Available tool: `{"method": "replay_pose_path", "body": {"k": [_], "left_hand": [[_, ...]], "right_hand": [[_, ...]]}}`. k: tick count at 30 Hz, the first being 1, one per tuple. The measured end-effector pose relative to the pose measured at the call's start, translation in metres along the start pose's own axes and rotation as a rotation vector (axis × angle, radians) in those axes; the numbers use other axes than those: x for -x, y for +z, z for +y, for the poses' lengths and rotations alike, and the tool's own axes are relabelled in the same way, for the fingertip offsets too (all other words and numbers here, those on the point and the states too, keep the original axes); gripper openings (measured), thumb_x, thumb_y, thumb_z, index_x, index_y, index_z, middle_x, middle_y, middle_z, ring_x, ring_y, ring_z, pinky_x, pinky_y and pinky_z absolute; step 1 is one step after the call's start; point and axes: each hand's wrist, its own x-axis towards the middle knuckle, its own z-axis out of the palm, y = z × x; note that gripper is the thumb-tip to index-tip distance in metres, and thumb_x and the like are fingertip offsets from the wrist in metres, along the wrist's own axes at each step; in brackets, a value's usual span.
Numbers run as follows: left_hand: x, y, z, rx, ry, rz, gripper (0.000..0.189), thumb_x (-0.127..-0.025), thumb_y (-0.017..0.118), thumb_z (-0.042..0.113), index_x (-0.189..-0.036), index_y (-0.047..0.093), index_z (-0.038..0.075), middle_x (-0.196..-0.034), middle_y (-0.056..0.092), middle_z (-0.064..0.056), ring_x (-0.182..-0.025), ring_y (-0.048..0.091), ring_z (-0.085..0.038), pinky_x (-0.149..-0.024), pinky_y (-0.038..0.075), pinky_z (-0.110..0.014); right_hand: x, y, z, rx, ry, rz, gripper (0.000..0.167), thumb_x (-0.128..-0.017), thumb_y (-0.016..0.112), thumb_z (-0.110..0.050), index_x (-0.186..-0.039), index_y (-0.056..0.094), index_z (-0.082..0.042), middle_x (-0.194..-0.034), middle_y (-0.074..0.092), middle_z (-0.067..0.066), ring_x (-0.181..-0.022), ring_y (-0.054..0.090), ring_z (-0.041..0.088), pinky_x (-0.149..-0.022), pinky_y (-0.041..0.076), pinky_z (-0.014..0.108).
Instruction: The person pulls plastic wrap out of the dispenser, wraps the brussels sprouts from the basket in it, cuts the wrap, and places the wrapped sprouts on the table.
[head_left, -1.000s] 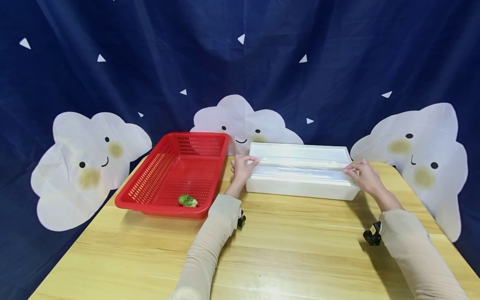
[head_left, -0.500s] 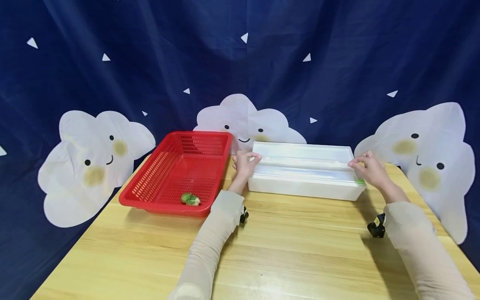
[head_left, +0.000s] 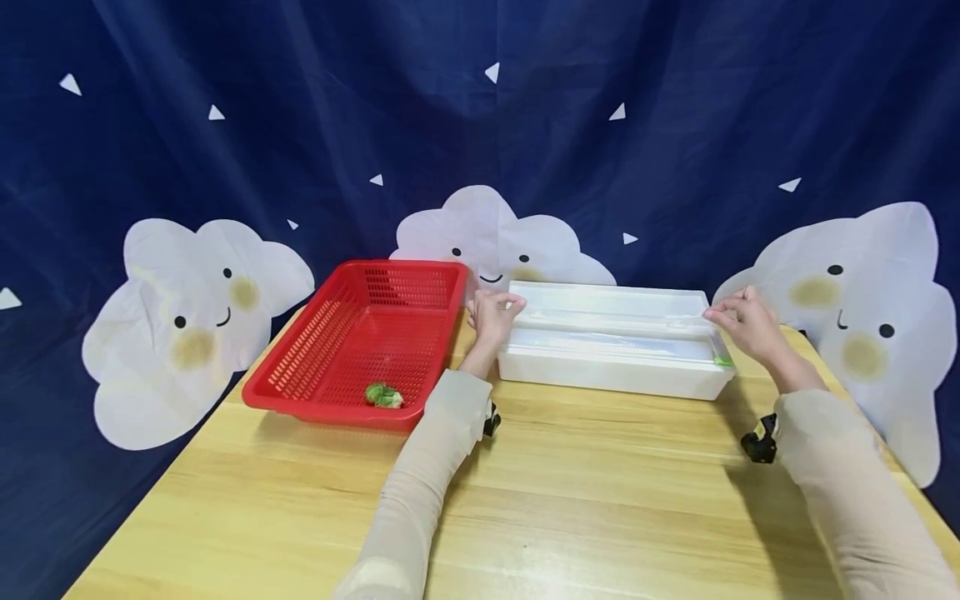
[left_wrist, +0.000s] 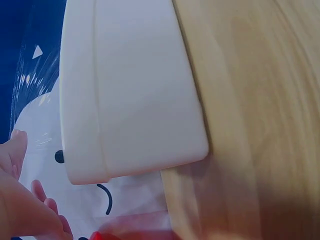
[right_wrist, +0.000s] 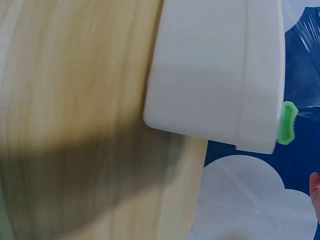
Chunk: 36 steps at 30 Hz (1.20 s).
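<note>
A long white cling film dispenser box [head_left: 615,372] sits at the back of the table, its lid tilted up behind. Clear cling film [left_wrist: 37,82] stretches above it, wrinkled and shiny in both wrist views. My left hand [head_left: 492,318] is at the box's left end, thumb and fingertips pinching one corner of the film. Off the right end, my right hand [head_left: 752,327] pinches the other corner, held a little above the box. A green slide cutter [right_wrist: 287,123] shows on the box's right edge. Only a fingertip of the right hand appears in the right wrist view.
A red perforated plastic basket [head_left: 322,412] stands left of the box, close to my left forearm. In it lies a small green vegetable with a pale cut end [head_left: 384,395]. A dark blue curtain with clouds [head_left: 480,92] hangs behind the wooden table [head_left: 585,500].
Both hands have risen slightly from the box, drawing the film's edge up with them. The green slide cutter has come into sight beneath my right hand. The head view has shifted slightly.
</note>
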Motion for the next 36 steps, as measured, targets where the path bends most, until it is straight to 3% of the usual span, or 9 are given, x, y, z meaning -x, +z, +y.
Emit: {"method": "replay_pose_path", "body": {"k": [7, 11, 16, 23, 30, 33, 36], "left_hand": [[-0.006, -0.001, 0.004, 0.001, -0.024, 0.034, 0.010, -0.078, 0.071, 0.030, -0.082, 0.076, 0.023, -0.103, 0.050, -0.001, -0.100, 0.037, -0.021, -0.088, 0.024, -0.038], [-0.005, -0.005, 0.010, 0.025, -0.021, 0.045, 0.011, -0.078, 0.072, 0.029, -0.082, 0.076, 0.021, -0.104, 0.051, -0.002, -0.102, 0.037, -0.021, -0.090, 0.024, -0.037], [-0.003, -0.013, 0.017, -0.014, -0.016, 0.033, 0.015, -0.079, 0.070, 0.029, -0.087, 0.075, 0.017, -0.111, 0.051, -0.006, -0.106, 0.037, -0.024, -0.091, 0.026, -0.040], [-0.006, -0.018, 0.024, -0.021, 0.016, 0.033, 0.016, -0.079, 0.070, 0.029, -0.088, 0.075, 0.016, -0.109, 0.052, -0.007, -0.105, 0.039, -0.025, -0.090, 0.026, -0.043], [-0.008, -0.024, 0.031, 0.018, 0.031, 0.033, 0.015, -0.079, 0.071, 0.029, -0.087, 0.075, 0.017, -0.109, 0.051, -0.007, -0.107, 0.040, -0.025, -0.089, 0.027, -0.046], [-0.008, -0.025, 0.034, 0.021, 0.013, 0.036, 0.015, -0.079, 0.070, 0.031, -0.087, 0.075, 0.019, -0.111, 0.051, -0.005, -0.107, 0.040, -0.024, -0.088, 0.028, -0.046], [-0.007, -0.027, 0.036, 0.033, -0.002, 0.034, 0.017, -0.079, 0.070, 0.032, -0.089, 0.075, 0.019, -0.113, 0.050, -0.004, -0.107, 0.040, -0.024, -0.088, 0.029, -0.046]], "right_hand": [[-0.007, -0.005, -0.005, 0.020, 0.037, -0.028, 0.028, -0.093, 0.052, -0.016, -0.088, 0.060, 0.011, -0.088, 0.036, 0.015, -0.076, 0.030, 0.015, -0.071, 0.020, 0.048], [-0.010, -0.008, -0.006, 0.034, 0.041, -0.002, 0.028, -0.093, 0.052, -0.016, -0.090, 0.059, 0.011, -0.086, 0.032, 0.013, -0.078, 0.029, 0.025, -0.069, 0.020, 0.045], [-0.013, -0.011, -0.009, 0.025, 0.060, 0.022, 0.030, -0.093, 0.052, -0.017, -0.090, 0.060, 0.011, -0.084, 0.027, 0.011, -0.079, 0.027, 0.028, -0.068, 0.019, 0.040], [-0.015, -0.017, -0.014, -0.010, 0.052, 0.047, 0.029, -0.093, 0.051, -0.015, -0.088, 0.060, 0.012, -0.081, 0.023, 0.006, -0.078, 0.022, 0.025, -0.066, 0.016, 0.035], [-0.016, -0.021, -0.019, -0.088, 0.010, 0.134, 0.021, -0.090, 0.054, -0.004, -0.085, 0.060, 0.015, -0.081, 0.024, 0.003, -0.075, 0.018, 0.000, -0.065, 0.019, 0.026], [-0.017, -0.021, -0.020, -0.140, 0.030, 0.166, 0.020, -0.090, 0.055, -0.005, -0.084, 0.059, 0.014, -0.082, 0.024, 0.001, -0.074, 0.020, 0.000, -0.065, 0.020, 0.024], [-0.017, -0.019, -0.021, -0.223, 0.037, 0.214, 0.015, -0.088, 0.057, -0.004, -0.073, 0.062, -0.004, -0.082, 0.026, -0.002, -0.075, 0.024, 0.000, -0.065, 0.021, 0.022]]}}
